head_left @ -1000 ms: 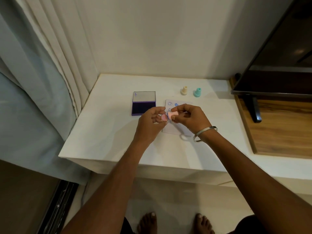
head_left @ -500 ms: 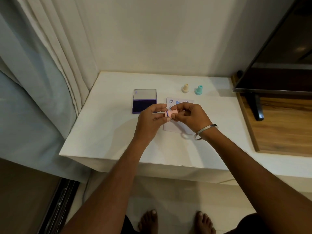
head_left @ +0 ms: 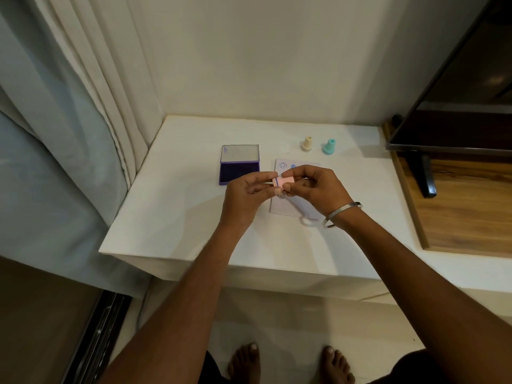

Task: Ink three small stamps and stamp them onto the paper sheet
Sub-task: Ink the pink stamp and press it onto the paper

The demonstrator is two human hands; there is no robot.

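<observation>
A small pink stamp (head_left: 284,182) with a blue ring at its left end is held sideways above the paper sheet (head_left: 288,209). My right hand (head_left: 315,187) pinches its body between thumb and forefinger. The fingertips of my left hand (head_left: 246,195) grip its left end. The paper lies on the white table (head_left: 177,206) and carries a few blue prints near its top left corner; my hands hide much of it. An open purple ink pad (head_left: 239,169) sits to the left of the paper. A cream stamp (head_left: 307,144) and a teal stamp (head_left: 328,146) stand upright behind the paper.
A curtain (head_left: 83,120) hangs along the table's left side. A dark TV screen (head_left: 457,106) on a stand rests on a wooden surface (head_left: 465,206) at the right. A metal bangle (head_left: 342,214) circles my right wrist. My bare feet (head_left: 291,361) show on the floor below.
Both hands have brought the pink stamp and its end piece together; a second ago the pieces were slightly apart, now they are joined, and the hands sit a little higher over the paper.
</observation>
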